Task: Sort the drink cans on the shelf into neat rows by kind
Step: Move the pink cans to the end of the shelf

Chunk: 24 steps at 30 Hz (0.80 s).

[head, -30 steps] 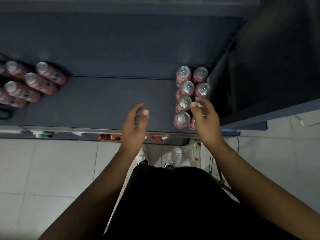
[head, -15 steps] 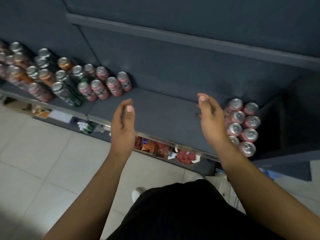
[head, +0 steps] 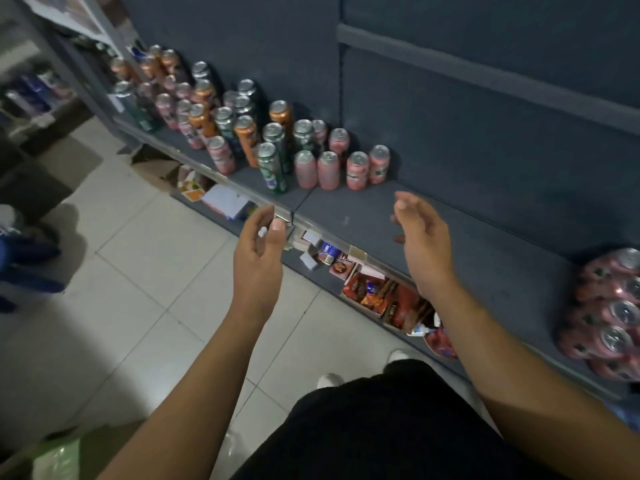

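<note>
Head view — left hand (head: 258,261), right hand (head: 422,244) empty, fingers (head: 406,203) apart — labels on cans (head: 328,170) unreadable.

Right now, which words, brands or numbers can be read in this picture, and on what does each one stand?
No text reads for certain.
Pink cans: dark label marks, too blurred to read.
Green can: pale patch low on its side, too blurred.
Orange can: print too blurred.
Small box: perhaps "PR", the rest too small.
Snack packets: print too small.
</note>
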Each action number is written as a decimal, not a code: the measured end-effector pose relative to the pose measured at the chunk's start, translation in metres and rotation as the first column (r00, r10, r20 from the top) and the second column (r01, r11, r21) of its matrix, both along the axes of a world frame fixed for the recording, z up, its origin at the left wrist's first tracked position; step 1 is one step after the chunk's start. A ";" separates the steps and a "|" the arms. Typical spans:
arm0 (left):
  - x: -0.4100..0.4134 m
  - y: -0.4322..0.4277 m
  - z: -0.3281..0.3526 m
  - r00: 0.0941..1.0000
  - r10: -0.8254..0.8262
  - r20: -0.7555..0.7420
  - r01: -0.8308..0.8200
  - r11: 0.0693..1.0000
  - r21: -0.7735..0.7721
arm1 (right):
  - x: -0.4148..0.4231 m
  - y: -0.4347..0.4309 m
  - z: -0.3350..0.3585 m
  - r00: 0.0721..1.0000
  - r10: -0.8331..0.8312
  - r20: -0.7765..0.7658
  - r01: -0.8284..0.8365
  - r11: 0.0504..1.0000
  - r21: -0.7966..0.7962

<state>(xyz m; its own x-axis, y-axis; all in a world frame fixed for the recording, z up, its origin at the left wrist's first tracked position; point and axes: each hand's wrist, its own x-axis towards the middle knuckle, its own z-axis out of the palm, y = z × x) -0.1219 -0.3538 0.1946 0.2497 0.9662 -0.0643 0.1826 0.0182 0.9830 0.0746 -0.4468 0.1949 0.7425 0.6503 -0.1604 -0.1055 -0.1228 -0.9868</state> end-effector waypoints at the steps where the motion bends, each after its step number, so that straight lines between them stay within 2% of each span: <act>1: -0.003 0.004 -0.002 1.000 0.017 0.005 -0.017 1.000 -0.021 | -0.002 0.007 -0.002 1.000 0.016 0.003 -0.016 1.000 -0.014; 8: -0.001 0.041 -0.010 0.999 0.052 0.001 -0.051 0.996 -0.080 | 0.006 0.059 -0.018 0.993 0.117 0.001 -0.117 0.991 -0.067; 17: 0.051 0.127 -0.027 0.996 0.068 -0.060 -0.074 0.994 -0.087 | 0.070 0.141 -0.041 0.991 0.133 -0.007 -0.133 0.986 -0.101; 24: 0.090 0.177 -0.049 0.993 0.038 -0.109 -0.049 0.994 -0.094 | 0.113 0.175 -0.056 0.989 0.137 -0.061 -0.144 0.979 -0.144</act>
